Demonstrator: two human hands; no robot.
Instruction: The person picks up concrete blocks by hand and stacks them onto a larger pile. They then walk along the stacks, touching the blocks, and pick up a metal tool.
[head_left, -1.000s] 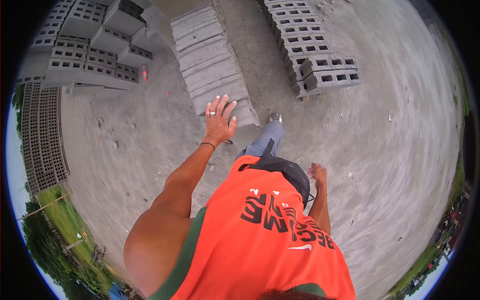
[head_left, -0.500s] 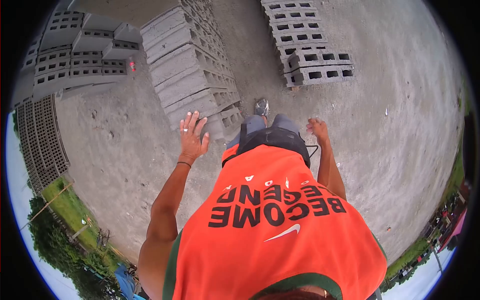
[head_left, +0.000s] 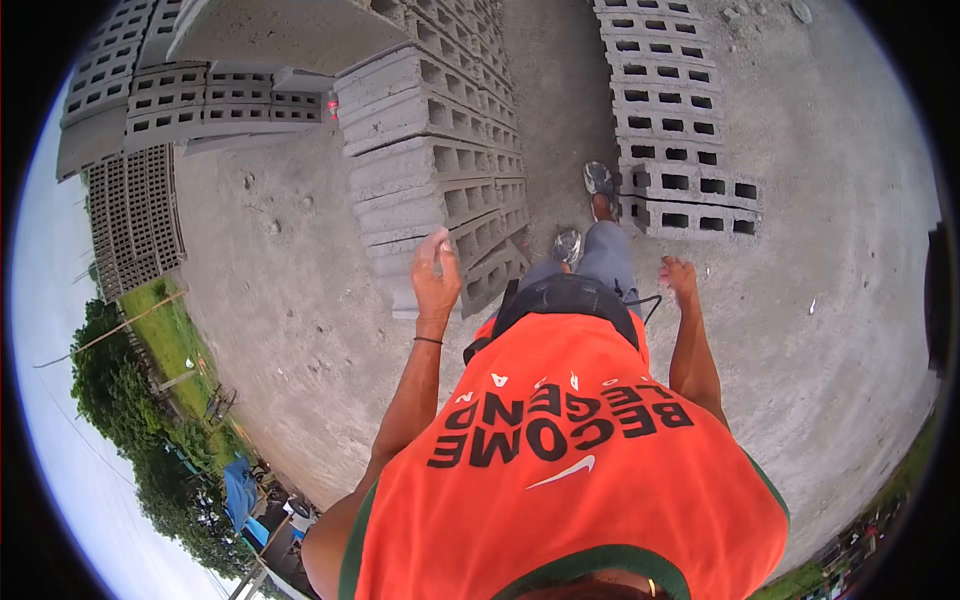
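Observation:
My left hand [head_left: 435, 280] is raised beside the near end of a tall stack of grey concrete hollow blocks [head_left: 400, 190], its fingertips overlapping the lower blocks in this view. Its fingers are loosely bent, with nothing seen in them. A dark band circles that wrist. On the other side, my right hand [head_left: 679, 276] hangs over the ground, fingers slightly curled and holding nothing visible. Nearest to it is the end of a second row of hollow blocks [head_left: 695, 200], a little farther forward.
Both of my shoes stand between the two block stacks, one shoe [head_left: 598, 178] close against the right row. More blocks [head_left: 200, 100] are piled at the upper left, with a long block wall [head_left: 135, 220] beyond. A small red object [head_left: 333, 108] lies near them.
I have stepped forward between the stacks, and a second shoe now shows. My left hand has gone from spread fingers to loosely bent ones. The view has turned, shifting the stacks rightward.

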